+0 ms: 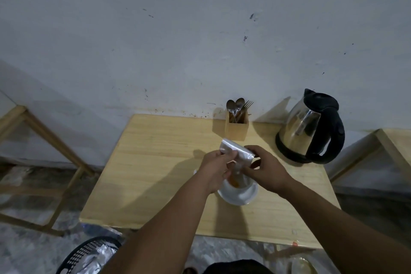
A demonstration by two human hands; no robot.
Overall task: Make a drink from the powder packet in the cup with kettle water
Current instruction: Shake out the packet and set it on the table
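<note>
- Both hands met over the middle of the wooden worktop (155, 162), holding a silver powder packet (236, 150) between them.
- The left hand (214, 168) pinched the packet's left end, fingers curled round it.
- The right hand (264, 168) gripped the packet's right end, thumb and fingers closed on the foil.
- The packet was tilted, its lower end pointing down into a white cup (239, 182) directly beneath the hands.
- Orange-brown powder (235, 181) showed inside the cup.
- The cup stood on a white saucer (239, 196), towards the near right of the worktop.
- A steel kettle (310, 127) with a black handle and lid stood at the far right of the worktop, well apart from the cup.
- A wooden holder (236, 125) with spoons and a fork stood at the far edge, left of the kettle, near the wall (178, 40).
- A black basket (89, 253) holding foil wrappers sat on the floor at the near left.
</note>
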